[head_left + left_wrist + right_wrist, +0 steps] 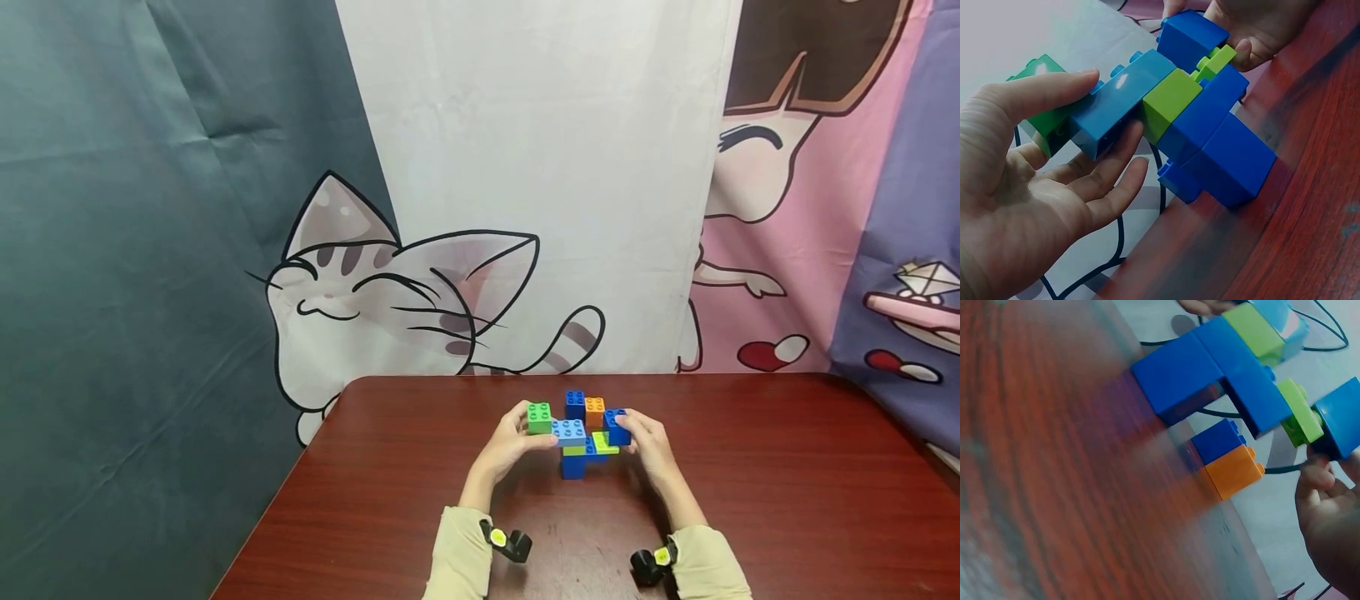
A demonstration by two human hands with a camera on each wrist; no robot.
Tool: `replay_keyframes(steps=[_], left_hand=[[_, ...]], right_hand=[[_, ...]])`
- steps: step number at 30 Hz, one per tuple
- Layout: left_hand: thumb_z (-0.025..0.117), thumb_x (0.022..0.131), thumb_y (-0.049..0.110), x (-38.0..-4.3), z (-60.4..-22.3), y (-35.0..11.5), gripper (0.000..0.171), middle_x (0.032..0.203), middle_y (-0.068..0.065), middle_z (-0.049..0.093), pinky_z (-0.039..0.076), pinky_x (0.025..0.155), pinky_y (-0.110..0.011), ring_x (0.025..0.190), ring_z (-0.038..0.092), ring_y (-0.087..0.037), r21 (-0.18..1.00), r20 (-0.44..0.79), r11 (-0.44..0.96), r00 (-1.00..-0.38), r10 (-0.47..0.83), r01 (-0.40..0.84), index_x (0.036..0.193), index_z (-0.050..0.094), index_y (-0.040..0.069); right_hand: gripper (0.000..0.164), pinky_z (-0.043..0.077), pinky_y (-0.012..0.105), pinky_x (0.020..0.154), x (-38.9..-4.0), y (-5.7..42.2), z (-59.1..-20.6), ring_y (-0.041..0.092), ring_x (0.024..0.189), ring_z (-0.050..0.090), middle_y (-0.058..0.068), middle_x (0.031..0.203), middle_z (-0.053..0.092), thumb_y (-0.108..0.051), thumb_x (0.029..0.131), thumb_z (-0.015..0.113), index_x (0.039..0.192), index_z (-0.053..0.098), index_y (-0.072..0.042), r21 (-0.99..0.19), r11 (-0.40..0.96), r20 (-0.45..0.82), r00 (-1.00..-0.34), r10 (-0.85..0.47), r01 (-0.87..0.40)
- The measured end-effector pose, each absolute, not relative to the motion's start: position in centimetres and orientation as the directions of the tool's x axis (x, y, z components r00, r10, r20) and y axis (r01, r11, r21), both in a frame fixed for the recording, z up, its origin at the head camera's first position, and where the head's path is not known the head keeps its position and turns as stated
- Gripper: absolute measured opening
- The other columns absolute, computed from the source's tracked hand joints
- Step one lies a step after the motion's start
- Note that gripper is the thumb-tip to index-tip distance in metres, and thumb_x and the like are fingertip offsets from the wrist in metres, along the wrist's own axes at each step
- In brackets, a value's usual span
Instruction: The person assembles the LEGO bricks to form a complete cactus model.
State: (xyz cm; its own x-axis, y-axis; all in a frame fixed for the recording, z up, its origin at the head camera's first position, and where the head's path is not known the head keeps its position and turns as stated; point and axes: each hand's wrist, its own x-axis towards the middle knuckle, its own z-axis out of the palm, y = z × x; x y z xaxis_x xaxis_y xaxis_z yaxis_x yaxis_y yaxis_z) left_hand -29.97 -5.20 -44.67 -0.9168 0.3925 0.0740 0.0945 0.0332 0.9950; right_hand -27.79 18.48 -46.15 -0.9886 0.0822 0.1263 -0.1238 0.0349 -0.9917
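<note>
A bridge-like build of toy building bricks stands on the table, its blue bottom brick [573,469] at the base. My left hand [504,450] grips the light blue brick [1119,100] on its upper left arm, thumb over the studs and fingers beneath. A green brick [538,418] sits at that arm's outer end, by the same hand. A lime brick [1171,103] joins the arm to the blue bricks below. On the other side my right hand [651,442] pinches a blue brick [1340,419], right at the studs of a thin lime brick [1300,412].
Behind the build, a dark blue brick [574,405] and an orange brick [594,412] stand side by side on the reddish-brown table [360,508]. A printed cloth backdrop [540,167] hangs beyond the table's far edge.
</note>
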Motion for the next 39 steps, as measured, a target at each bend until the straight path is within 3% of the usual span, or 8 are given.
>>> replay_keyframes(steps=[5,10,22,29,34,39], left_hand=[[0.071,0.083,0.004,-30.1,-44.6,-5.0,0.037,0.103,-0.010,0.068,0.054,0.084,-0.025,0.090,0.063,-0.010,0.994,0.095,0.016,-0.913,0.398,0.110,0.114,0.051,0.002],[0.072,0.083,0.006,-30.1,-44.6,-4.9,0.037,0.104,-0.010,0.067,0.053,0.086,-0.026,0.090,0.063,-0.011,0.993,0.088,0.035,-0.919,0.385,0.109,0.114,0.052,0.004],[0.073,0.083,0.009,-30.1,-44.5,-4.9,0.037,0.104,-0.010,0.067,0.053,0.087,-0.029,0.091,0.062,-0.013,0.991,0.099,0.052,-0.924,0.370,0.127,0.113,0.052,0.005],[0.073,0.084,0.009,-29.9,-44.7,-5.1,0.036,0.105,-0.011,0.066,0.053,0.091,-0.031,0.092,0.062,-0.013,0.992,0.085,0.057,-0.925,0.370,0.114,0.114,0.052,0.005],[0.072,0.084,0.009,-29.7,-44.7,-5.2,0.037,0.108,-0.015,0.066,0.053,0.091,-0.031,0.093,0.063,-0.013,0.992,0.095,0.037,-0.920,0.380,0.117,0.114,0.052,0.004],[0.074,0.084,0.017,-29.7,-44.8,-5.4,0.038,0.104,-0.009,0.067,0.053,0.089,-0.029,0.092,0.063,-0.011,0.986,0.136,0.031,-0.905,0.403,0.163,0.112,0.052,0.007]], right_hand=[[0.023,0.043,0.020,0.053,-27.8,18.4,-46.2,0.004,0.060,0.054,-0.013,0.069,0.063,-0.012,0.098,0.048,0.104,0.062,0.006,-0.984,0.037,0.175,-0.979,0.104,-0.172],[0.020,0.044,0.018,0.053,-27.8,18.7,-46.1,0.005,0.062,0.056,-0.011,0.073,0.064,-0.014,0.099,0.046,0.103,0.061,-0.002,-0.987,-0.031,0.155,-0.985,0.071,-0.158],[0.037,0.055,0.020,0.071,-27.7,19.2,-45.6,0.007,0.077,0.064,-0.010,0.088,0.067,-0.023,0.101,0.045,0.121,0.052,0.008,-0.995,-0.031,0.092,-0.995,-0.050,-0.090],[0.038,0.046,0.021,0.060,-27.7,19.5,-45.8,0.007,0.071,0.057,-0.012,0.081,0.064,-0.023,0.101,0.045,0.122,0.053,0.007,-0.998,0.038,0.050,-0.998,-0.037,-0.051],[0.042,0.051,0.022,0.063,-27.7,19.6,-45.8,0.007,0.075,0.061,-0.011,0.084,0.064,-0.024,0.100,0.044,0.125,0.050,0.009,-0.997,0.053,0.044,-0.998,-0.047,-0.047],[0.043,0.055,0.023,0.068,-27.7,19.7,-45.7,0.008,0.076,0.063,-0.010,0.086,0.065,-0.026,0.101,0.042,0.126,0.047,0.009,-0.998,0.047,0.032,-0.995,-0.092,-0.036]])
